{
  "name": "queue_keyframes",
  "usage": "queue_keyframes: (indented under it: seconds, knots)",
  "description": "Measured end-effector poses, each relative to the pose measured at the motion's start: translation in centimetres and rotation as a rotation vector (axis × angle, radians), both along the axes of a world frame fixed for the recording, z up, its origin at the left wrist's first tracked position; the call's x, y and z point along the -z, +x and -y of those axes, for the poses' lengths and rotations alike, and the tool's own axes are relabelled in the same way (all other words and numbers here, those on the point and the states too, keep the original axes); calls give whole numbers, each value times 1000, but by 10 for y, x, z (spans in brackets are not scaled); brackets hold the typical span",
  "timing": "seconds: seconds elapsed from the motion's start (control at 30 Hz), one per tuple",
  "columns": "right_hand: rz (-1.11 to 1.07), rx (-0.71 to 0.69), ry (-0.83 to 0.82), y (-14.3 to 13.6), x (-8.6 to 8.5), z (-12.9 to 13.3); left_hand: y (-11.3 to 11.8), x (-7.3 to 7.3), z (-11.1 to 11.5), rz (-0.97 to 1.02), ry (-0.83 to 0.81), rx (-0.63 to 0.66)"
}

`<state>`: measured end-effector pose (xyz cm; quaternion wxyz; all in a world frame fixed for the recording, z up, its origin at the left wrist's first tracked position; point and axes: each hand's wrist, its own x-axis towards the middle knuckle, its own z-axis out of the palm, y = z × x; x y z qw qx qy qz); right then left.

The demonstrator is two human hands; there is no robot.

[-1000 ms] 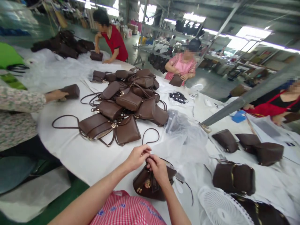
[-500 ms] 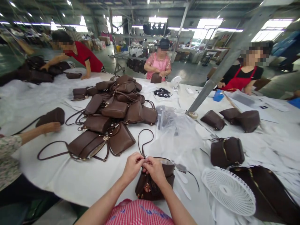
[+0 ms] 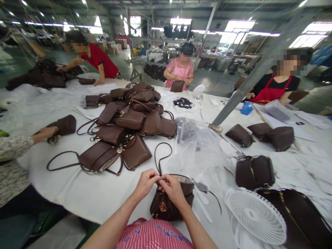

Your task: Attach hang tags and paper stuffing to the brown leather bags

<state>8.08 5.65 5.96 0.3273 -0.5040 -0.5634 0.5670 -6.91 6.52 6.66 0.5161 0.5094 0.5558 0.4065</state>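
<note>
Right in front of me a dark brown handbag [image 3: 187,191] sits on the white-covered table, its top open and a round gold charm [image 3: 163,206] hanging on its near side. My left hand [image 3: 148,180] pinches the bag's thin strap [image 3: 160,162] at the bag's upper left corner. Against it, my right hand [image 3: 169,186] is closed on the same strap, fingertips meeting the left ones. The strap's loop stands up beyond my fingers. What exactly lies between the fingertips is hidden.
A pile of brown handbags [image 3: 129,119] lies ahead to the left. Clear plastic bags [image 3: 198,145] lie beyond my bag. A white fan [image 3: 255,216] and more bags [image 3: 255,172] stand at right, near a slanted metal post [image 3: 238,86]. Co-workers surround the table; one hand [image 3: 45,134] reaches in at left.
The view has shifted slightly left. My hands keep their pinch on the strap with little movement. At left, the co-worker's hand has moved onto a dark bag.
</note>
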Motion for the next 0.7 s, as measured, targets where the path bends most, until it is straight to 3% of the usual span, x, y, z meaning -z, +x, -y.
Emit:
queue_keyframes:
  seconds: [0.37, 0.7]
  knots:
    - [-31, -9, 4, 2, 10, 0, -2, 7, -2, 59, -71, 9]
    - [-15, -1, -39, 0, 8, 2, -1, 8, 0, 77, -85, 41]
